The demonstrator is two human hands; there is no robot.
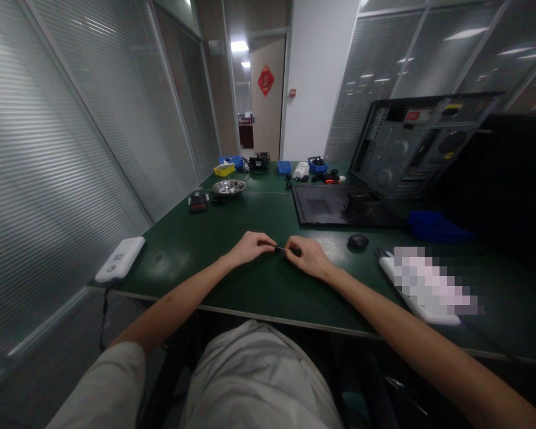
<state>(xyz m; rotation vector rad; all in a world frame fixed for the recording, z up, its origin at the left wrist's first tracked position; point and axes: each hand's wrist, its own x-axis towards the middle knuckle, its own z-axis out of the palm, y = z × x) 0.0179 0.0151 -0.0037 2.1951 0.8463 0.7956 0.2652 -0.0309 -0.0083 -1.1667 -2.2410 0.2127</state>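
Over the green table [232,280], my left hand [251,246] pinches a tiny black piece [277,248] between thumb and fingertips. It is too small to make out in detail. My right hand [310,257] is closed around what looks like a small screwdriver [297,251] with a dark handle. Its thin metal shaft points left and meets the black piece. Both hands are close together near the table's front edge. A black computer mouse [358,241] lies to the right of my right hand.
Right: a white power bank-like device [417,298], partly pixelated, a blue tray [438,227], a black panel [317,205] and an open computer case [406,146]. Left: another white device [120,259], a metal bowl [228,188] and a dark box [198,203]. Small bins [284,167] stand behind.
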